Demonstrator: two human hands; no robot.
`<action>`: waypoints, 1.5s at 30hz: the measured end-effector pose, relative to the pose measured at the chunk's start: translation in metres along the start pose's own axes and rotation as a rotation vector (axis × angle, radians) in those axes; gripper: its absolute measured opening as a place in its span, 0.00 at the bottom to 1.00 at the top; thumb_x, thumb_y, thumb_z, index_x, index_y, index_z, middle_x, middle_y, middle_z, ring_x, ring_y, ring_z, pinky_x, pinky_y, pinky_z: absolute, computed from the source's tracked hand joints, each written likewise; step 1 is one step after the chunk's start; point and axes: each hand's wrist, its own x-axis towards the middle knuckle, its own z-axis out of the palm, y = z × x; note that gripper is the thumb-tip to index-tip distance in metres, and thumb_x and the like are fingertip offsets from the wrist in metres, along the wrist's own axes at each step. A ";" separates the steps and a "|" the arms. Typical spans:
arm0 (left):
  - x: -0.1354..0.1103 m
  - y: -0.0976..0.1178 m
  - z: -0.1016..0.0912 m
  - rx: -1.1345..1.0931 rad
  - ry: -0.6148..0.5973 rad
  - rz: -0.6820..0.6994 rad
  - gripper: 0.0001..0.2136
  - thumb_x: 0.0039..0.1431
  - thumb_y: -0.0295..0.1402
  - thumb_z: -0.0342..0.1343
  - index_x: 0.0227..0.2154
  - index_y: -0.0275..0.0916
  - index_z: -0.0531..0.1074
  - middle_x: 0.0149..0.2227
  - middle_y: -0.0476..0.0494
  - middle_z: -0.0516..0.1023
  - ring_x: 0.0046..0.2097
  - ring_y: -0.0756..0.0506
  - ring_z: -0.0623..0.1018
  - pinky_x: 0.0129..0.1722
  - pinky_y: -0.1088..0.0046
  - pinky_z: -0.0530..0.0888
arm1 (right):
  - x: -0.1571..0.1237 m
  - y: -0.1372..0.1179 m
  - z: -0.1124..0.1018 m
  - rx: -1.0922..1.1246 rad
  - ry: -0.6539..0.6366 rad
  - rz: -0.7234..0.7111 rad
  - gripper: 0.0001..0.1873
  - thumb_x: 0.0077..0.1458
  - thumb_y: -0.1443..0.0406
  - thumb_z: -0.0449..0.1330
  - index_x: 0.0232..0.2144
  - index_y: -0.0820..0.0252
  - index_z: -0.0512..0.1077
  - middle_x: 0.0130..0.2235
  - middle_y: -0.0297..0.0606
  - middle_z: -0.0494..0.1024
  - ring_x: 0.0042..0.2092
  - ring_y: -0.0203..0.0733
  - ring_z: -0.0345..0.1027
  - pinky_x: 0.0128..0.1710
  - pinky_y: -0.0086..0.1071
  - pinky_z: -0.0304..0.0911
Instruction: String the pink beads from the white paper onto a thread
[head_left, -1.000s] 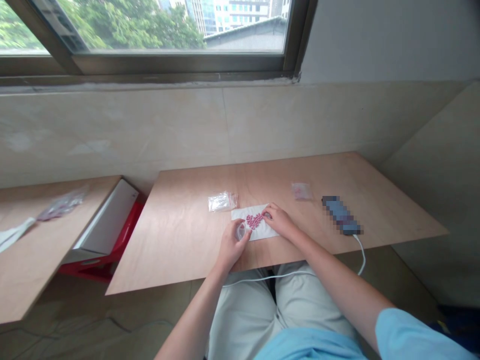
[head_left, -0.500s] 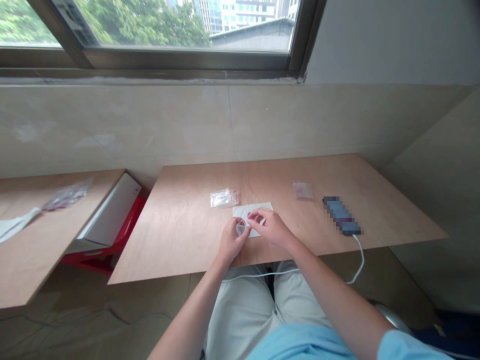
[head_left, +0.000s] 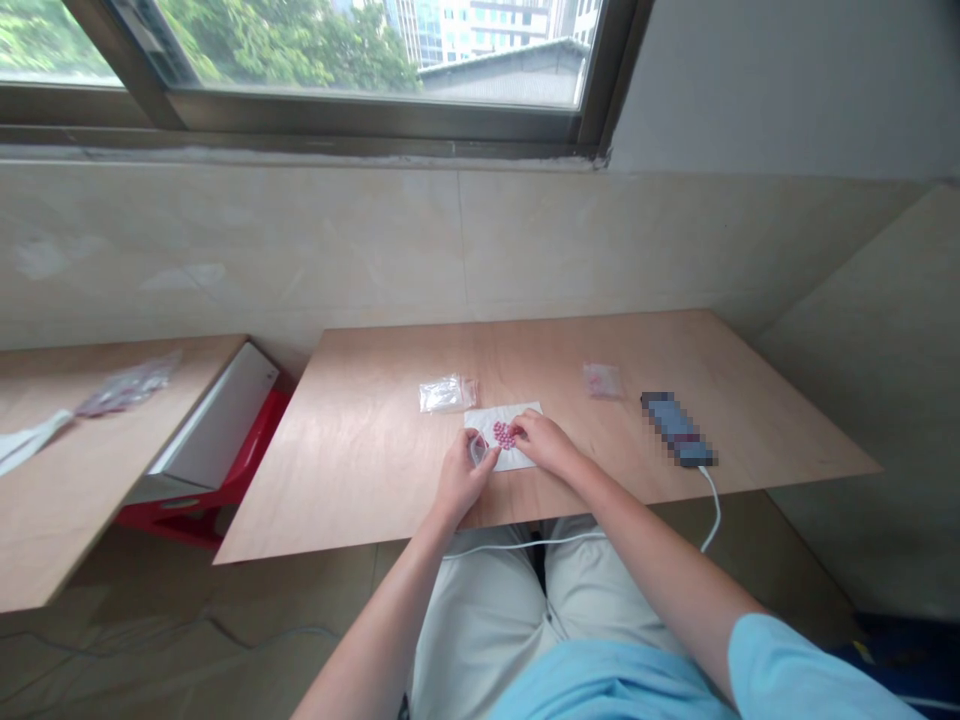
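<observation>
A white sheet (head_left: 495,417) lies on the plywood table (head_left: 360,450) in front of me, with a cluster of small pink beads (head_left: 503,434) on it. My left hand (head_left: 463,478) is closed round a small clear ring-shaped thing (head_left: 477,448) at the sheet's left edge. Pinched fingertips of my right hand (head_left: 547,443) rest on the sheet beside the beads; what they hold, if anything, is too small to see.
A clear plastic bag (head_left: 445,393) lies just behind the sheet and a small pinkish bag (head_left: 602,380) to the right. A phone (head_left: 677,428) with a white cable (head_left: 712,505) lies further right. A second table (head_left: 67,480) stands left, a white box (head_left: 214,425) on a red stool between.
My right hand went from the beads to the thing in my left hand, then back to the beads. The left hand has barely moved.
</observation>
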 end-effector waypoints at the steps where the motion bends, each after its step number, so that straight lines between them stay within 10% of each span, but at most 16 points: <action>1: 0.000 0.000 0.000 -0.002 -0.002 0.001 0.12 0.62 0.42 0.57 0.41 0.41 0.67 0.37 0.47 0.75 0.38 0.46 0.76 0.41 0.69 0.70 | 0.000 0.000 0.001 0.002 -0.003 -0.007 0.09 0.57 0.72 0.61 0.39 0.58 0.78 0.42 0.39 0.76 0.43 0.40 0.71 0.47 0.30 0.61; 19: 0.000 -0.002 -0.004 -0.015 -0.037 -0.005 0.14 0.61 0.43 0.58 0.43 0.41 0.67 0.40 0.45 0.76 0.41 0.44 0.77 0.43 0.67 0.71 | -0.006 -0.001 -0.004 -0.004 -0.006 -0.082 0.06 0.58 0.70 0.61 0.37 0.58 0.78 0.42 0.39 0.75 0.41 0.38 0.71 0.44 0.29 0.62; 28: 0.001 -0.001 -0.005 -0.025 -0.062 0.000 0.14 0.62 0.42 0.59 0.46 0.41 0.69 0.46 0.40 0.77 0.47 0.41 0.77 0.48 0.64 0.72 | -0.007 -0.023 -0.016 0.557 0.327 0.140 0.11 0.61 0.59 0.56 0.34 0.59 0.74 0.30 0.35 0.77 0.30 0.39 0.70 0.31 0.30 0.64; 35: 0.002 0.000 -0.005 -0.078 -0.083 0.011 0.13 0.63 0.40 0.57 0.47 0.41 0.71 0.46 0.41 0.78 0.46 0.42 0.78 0.47 0.64 0.72 | -0.014 -0.065 -0.017 0.488 0.127 -0.051 0.07 0.58 0.63 0.60 0.36 0.57 0.77 0.38 0.38 0.80 0.36 0.39 0.73 0.36 0.30 0.66; 45: 0.010 0.005 -0.023 -0.348 -0.095 -0.112 0.17 0.65 0.45 0.54 0.50 0.41 0.67 0.43 0.41 0.79 0.46 0.42 0.80 0.48 0.64 0.75 | -0.012 -0.016 0.001 0.233 0.166 0.055 0.06 0.56 0.69 0.61 0.33 0.57 0.78 0.38 0.40 0.81 0.39 0.43 0.74 0.41 0.33 0.67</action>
